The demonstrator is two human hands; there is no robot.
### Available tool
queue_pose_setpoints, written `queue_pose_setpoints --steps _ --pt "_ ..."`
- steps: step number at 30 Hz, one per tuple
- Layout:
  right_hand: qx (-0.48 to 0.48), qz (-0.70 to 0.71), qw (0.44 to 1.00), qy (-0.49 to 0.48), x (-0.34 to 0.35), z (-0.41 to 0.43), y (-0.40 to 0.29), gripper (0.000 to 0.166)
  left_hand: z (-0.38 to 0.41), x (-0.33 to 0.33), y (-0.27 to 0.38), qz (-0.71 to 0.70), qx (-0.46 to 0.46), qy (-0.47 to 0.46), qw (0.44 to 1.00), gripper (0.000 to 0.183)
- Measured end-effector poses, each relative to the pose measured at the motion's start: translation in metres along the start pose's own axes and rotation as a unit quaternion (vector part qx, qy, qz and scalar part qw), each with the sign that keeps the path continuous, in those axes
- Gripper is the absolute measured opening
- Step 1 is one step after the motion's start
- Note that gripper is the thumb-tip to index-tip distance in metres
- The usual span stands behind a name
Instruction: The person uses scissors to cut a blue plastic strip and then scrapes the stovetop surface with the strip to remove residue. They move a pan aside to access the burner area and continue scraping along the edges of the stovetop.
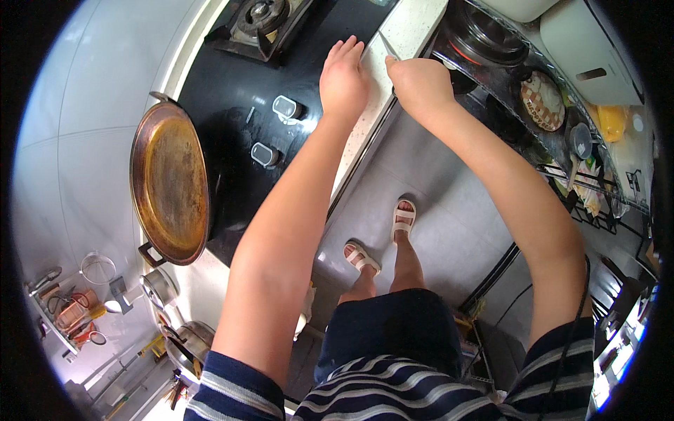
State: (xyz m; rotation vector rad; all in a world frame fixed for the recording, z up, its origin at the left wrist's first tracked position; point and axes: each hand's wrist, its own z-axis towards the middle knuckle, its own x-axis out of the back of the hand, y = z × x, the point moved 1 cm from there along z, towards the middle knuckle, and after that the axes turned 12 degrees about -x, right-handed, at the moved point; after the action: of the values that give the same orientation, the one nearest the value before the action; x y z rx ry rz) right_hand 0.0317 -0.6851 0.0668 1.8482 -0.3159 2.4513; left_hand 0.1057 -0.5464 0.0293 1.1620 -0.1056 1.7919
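My left hand (345, 79) lies palm down, fingers stretched out, along the edge of a black glass gas cooktop (231, 100) and holds nothing. Across the speckled pale countertop (405, 26) my right hand (422, 87) is closed around a thin, pointed, pale strip (388, 46), possibly a blade. Most of the strip is hidden in the fist. Its visible tip points away from me over the countertop edge. Two control knobs (286, 107) stand on the cooktop left of my left forearm, with wet-looking marks around them.
A burner with its pan support (263, 23) is at the top. An oval two-handled pan (171, 184) stands at the left. On the right, a rack (505, 110) carries a dark lidded pot (487, 39) and a ladle (580, 141). Pots (192, 339) and hanging utensils sit lower left.
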Motion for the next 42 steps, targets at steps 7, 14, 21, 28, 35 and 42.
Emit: queue_pose_setpoints --steps 7,14,21,28,35,42 --pt "-0.030 0.003 0.999 -0.024 0.002 -0.040 -0.043 0.027 -0.100 0.054 0.053 0.018 0.037 -0.052 0.998 0.038" --pt "-0.043 0.029 0.996 -0.068 0.015 -0.086 -0.092 0.023 -0.215 0.130 0.092 0.028 0.090 -0.167 0.981 0.055" --pt "-0.056 0.019 0.991 -0.120 0.022 -0.137 -0.147 0.042 -0.292 0.206 0.087 0.064 0.153 -0.199 0.966 0.061" --pt "-0.072 0.100 0.984 -0.125 0.026 -0.194 -0.201 0.047 -0.334 0.245 0.077 0.067 0.140 -0.210 0.965 0.065" --pt "-0.096 0.144 0.975 -0.142 0.031 -0.246 -0.253 0.051 -0.369 0.268 0.077 0.075 0.154 -0.208 0.963 0.065" --pt "-0.130 0.167 0.961 -0.180 0.042 -0.296 -0.301 0.053 -0.420 0.304 0.075 0.092 0.163 -0.196 0.963 0.066"
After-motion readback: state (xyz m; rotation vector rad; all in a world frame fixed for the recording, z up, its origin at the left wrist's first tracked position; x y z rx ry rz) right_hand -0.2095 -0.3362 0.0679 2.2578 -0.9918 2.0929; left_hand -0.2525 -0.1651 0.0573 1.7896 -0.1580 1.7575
